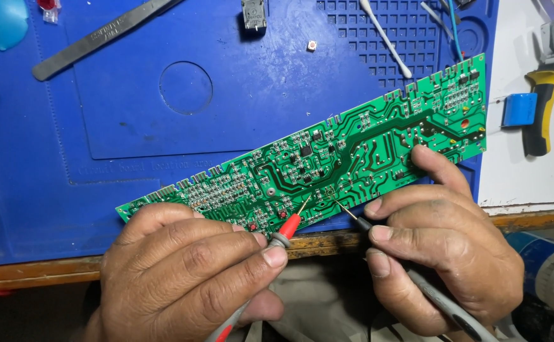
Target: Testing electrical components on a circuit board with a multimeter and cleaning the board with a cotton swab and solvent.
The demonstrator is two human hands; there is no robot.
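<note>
The left hand [188,272] curls knuckles-up, pinching a red probe [287,227] between thumb and forefinger. The right hand [441,247] grips a black probe [360,222] while its index finger rests on the green circuit board [327,158]. Both needle tips touch the board's lower edge, angled up toward each other. The board lies on the blue mat [163,126] on the desk, its long axis rising from lower left to upper right.

A glossy green circuit board [327,155], its lacquered face laced with paler copper tracks, lies on a matt blue rubbery mat [131,114], scuffed and dusty. The red probe [287,227] and black probe [378,231] are smooth plastic with bare metal tips. A dull metal bar [99,38] lies far left; the bench edge [327,244] is worn wood.
</note>
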